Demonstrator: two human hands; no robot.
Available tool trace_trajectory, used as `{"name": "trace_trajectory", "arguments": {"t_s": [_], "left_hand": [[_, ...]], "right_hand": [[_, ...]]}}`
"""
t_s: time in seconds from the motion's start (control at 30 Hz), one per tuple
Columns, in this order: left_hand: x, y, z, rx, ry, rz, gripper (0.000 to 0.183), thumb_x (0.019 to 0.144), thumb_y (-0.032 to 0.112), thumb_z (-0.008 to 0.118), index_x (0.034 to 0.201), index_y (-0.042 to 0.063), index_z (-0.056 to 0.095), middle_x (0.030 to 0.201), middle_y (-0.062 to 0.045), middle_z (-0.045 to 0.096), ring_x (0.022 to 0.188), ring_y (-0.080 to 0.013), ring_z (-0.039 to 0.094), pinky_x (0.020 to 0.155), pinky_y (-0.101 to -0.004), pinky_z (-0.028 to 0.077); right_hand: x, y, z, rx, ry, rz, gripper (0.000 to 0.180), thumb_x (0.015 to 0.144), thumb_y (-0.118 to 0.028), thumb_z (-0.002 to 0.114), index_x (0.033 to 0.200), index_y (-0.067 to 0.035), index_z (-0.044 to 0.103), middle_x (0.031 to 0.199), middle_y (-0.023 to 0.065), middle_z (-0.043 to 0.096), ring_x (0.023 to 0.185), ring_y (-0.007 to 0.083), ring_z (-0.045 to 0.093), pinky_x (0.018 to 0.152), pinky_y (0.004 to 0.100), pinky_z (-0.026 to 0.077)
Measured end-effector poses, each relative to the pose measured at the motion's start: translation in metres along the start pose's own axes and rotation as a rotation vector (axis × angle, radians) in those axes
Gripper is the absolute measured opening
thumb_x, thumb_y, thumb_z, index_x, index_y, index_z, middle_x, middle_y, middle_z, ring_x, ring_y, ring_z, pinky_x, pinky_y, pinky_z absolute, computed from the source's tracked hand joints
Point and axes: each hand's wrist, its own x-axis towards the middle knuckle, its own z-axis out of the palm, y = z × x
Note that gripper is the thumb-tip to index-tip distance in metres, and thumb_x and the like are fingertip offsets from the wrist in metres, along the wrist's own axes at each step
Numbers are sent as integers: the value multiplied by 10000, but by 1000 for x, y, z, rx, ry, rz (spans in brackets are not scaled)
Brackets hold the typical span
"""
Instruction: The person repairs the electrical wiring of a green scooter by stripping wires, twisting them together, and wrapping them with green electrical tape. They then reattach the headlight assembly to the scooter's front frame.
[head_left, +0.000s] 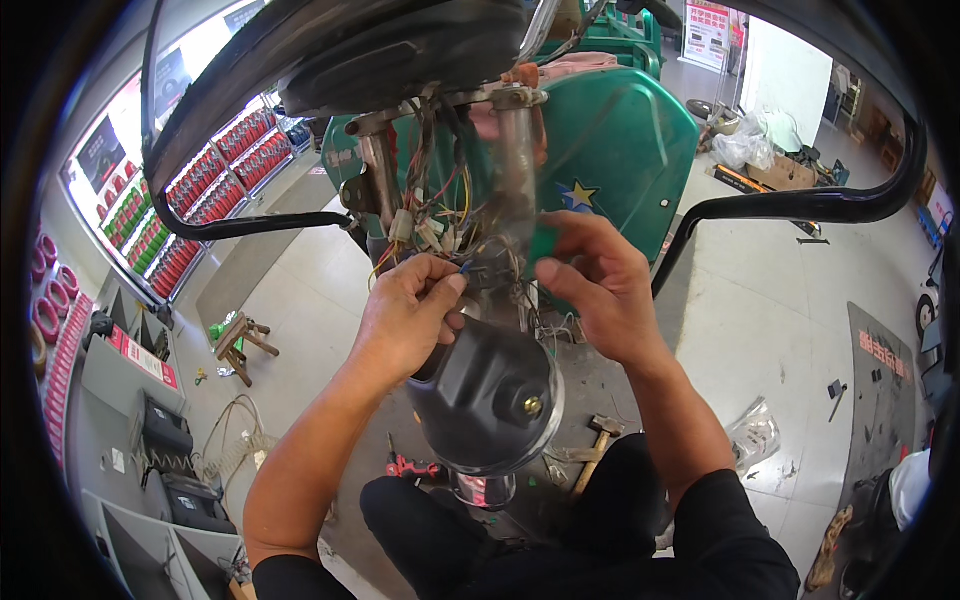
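My left hand (417, 310) pinches a thin wire with a blue end (464, 267) between thumb and fingers. In my right hand (606, 281) is a green object (541, 246), blurred, perhaps a roll of electrical tape. Both hands are at a tangle of wires and white plastic connectors (429, 232) between the two metal fork tubes (515, 150) of a green vehicle's front end. Just below my left hand hangs a black headlight housing (484, 397) with a brass-coloured fitting, its lens side facing away from me.
Black tubular bars (810, 204) curve out on both sides. A green front panel (615, 165) stands behind the fork. On the floor lie a hammer (596, 454), a red power tool (412, 469) and a plastic bag (756, 435). A small wooden stool (241, 345) stands left.
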Motion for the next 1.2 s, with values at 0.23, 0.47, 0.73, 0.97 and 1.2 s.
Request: {"name": "trace_trajectory", "arguments": {"t_s": [0.23,0.47,0.73,0.97,1.2], "left_hand": [[-4,7,-16,163,-30,29,253,1077,196,636,1186,-29,675,870,-43,672,719,-115,667,628,-295,551],[-1,1,-23,123,-63,17,252,1085,207,605,1186,-19,656,875,-40,660,766,-117,653,672,-294,556],[2,0,-23,67,-77,31,202,1071,191,633,1113,-6,643,837,-24,658,689,-91,624,643,-259,519],[2,-4,-18,179,-25,84,269,1030,247,744,1101,7,645,836,-7,652,702,-79,619,592,-255,510],[6,-8,-15,183,16,77,231,1032,230,734,1081,21,647,822,-3,651,697,-76,619,579,-254,502]], "right_hand": [[40,-4,13,-131,-333,-192,462,945,-21,774,1393,-17,663,986,10,688,855,71,617,747,244,516],[62,12,27,-16,-449,41,492,943,20,775,1418,-12,650,1103,4,696,990,86,652,865,276,541],[68,29,39,128,-422,90,528,957,21,775,1455,-17,604,1143,5,709,1020,78,662,884,273,547],[63,30,44,74,-381,70,485,972,64,722,1436,8,594,1048,28,704,981,88,694,845,263,566],[62,37,45,164,-374,39,480,974,72,719,1433,8,594,1055,40,708,992,100,704,853,271,574]]}}
